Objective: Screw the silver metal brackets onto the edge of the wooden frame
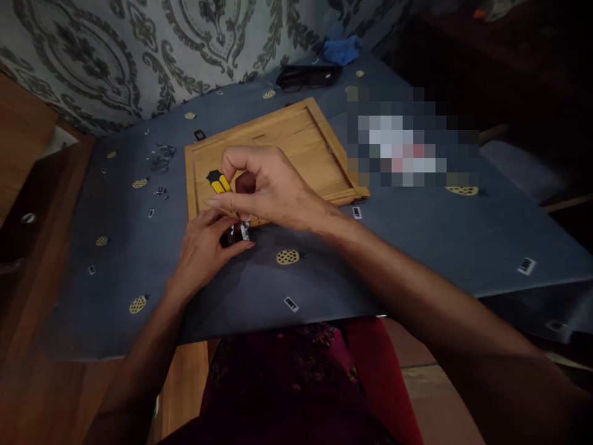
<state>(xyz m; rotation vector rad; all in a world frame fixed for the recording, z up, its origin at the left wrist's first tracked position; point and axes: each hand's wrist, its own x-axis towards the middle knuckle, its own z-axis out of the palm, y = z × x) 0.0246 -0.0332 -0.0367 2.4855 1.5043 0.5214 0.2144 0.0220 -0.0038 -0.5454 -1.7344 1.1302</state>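
My right hand [273, 185] grips a screwdriver [217, 181] with a yellow and black handle, its shaft pointing down. Under it, at the near left edge of a framed wooden panel [273, 139], is a small shiny metal fitting [244, 230], which looks like a hinge. My left hand [206, 241] curls around this fitting, thumb on the near side and fingers against the panel's edge. The screwdriver's tip meets the fitting or lies just above it; my fingers partly hide the spot. The panel lies flat on a blue patterned cloth [333, 266].
Small screws [160, 192] and a clear crumpled plastic bag [162, 157] lie left of the panel. Behind it are a black case [308, 77] and a blue cloth [341, 50]. A blurred-out item [403, 145] sits to the right. A patterned wall [185, 43] bounds the back.
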